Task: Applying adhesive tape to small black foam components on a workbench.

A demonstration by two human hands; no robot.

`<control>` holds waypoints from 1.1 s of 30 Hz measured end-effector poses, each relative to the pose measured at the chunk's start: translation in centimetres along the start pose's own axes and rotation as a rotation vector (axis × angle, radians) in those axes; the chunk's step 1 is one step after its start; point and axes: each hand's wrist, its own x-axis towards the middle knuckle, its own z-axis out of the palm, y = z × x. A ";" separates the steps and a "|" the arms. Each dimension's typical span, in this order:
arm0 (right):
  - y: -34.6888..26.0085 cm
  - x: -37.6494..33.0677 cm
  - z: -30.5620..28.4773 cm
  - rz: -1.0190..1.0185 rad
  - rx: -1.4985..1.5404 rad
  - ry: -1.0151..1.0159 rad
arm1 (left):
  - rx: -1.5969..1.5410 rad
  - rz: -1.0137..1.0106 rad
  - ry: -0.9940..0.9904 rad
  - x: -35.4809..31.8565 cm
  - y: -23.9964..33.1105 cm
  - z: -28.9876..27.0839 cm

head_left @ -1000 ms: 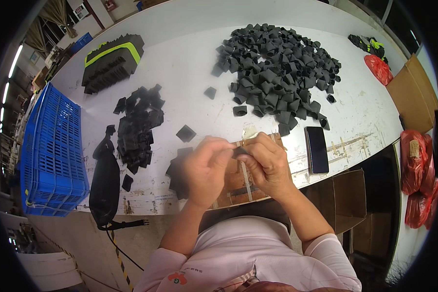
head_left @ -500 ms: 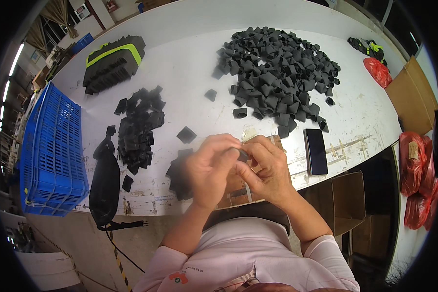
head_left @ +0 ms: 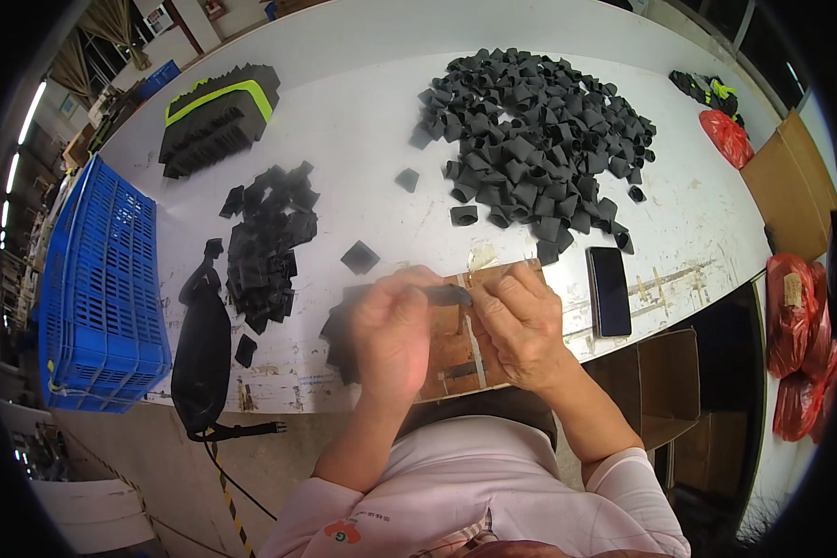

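A small dark fabric piece (head_left: 448,295) stretches between my hands above a brown board (head_left: 463,356) at the table's near edge. My left hand (head_left: 392,330) is closed on its left end. The fingers of my right hand (head_left: 521,321) are pinched at its other end; the exact grip is partly hidden. Beside and beneath my left hand lie dark flat pieces (head_left: 341,339), partly covered. One loose dark square (head_left: 359,258) lies just beyond. Farther off spreads a big heap of short dark fabric tubes (head_left: 521,139).
At left stand a blue plastic crate (head_left: 102,288), a black pouch with a strap (head_left: 202,344), a pile of dark pieces (head_left: 265,246) and a stack with a neon band (head_left: 219,116). A phone (head_left: 609,291) lies right of the board; red bags (head_left: 790,344) hang at far right.
My hands have drawn apart, the left shifting slightly left and the right slightly right. More of the dark piece and the board now shows between them.
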 end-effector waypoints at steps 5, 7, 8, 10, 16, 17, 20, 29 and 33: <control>0.2 -1.0 0.2 -0.043 -0.028 -0.011 | 0.079 -0.032 0.053 -0.4 -0.5 -0.6; -0.2 -0.6 0.2 -0.013 -0.047 -0.049 | 0.036 -0.057 0.053 -0.1 -0.6 -1.0; -0.2 -0.5 0.0 -0.015 -0.048 -0.048 | -0.005 -0.085 0.055 0.0 -0.6 -1.1; -0.5 0.0 -0.4 0.078 -0.025 -0.132 | 0.016 -0.071 0.072 -0.1 -0.7 -1.3; 0.1 0.9 -1.3 0.102 0.086 -0.135 | 0.258 -0.030 0.114 0.4 -0.8 -2.5; 0.8 1.2 -2.0 0.257 0.355 -0.097 | 0.446 -0.001 0.155 1.0 -0.7 -3.2; 4.3 3.7 -2.4 0.761 0.540 0.110 | 1.280 0.091 0.476 4.8 -1.2 -10.3; -0.8 -6.3 1.0 0.845 0.709 -0.498 | 1.831 -0.018 0.191 6.8 -1.7 -20.0; -2.6 -5.8 2.3 0.716 0.528 -0.628 | 1.024 -0.108 0.179 4.5 0.2 -14.6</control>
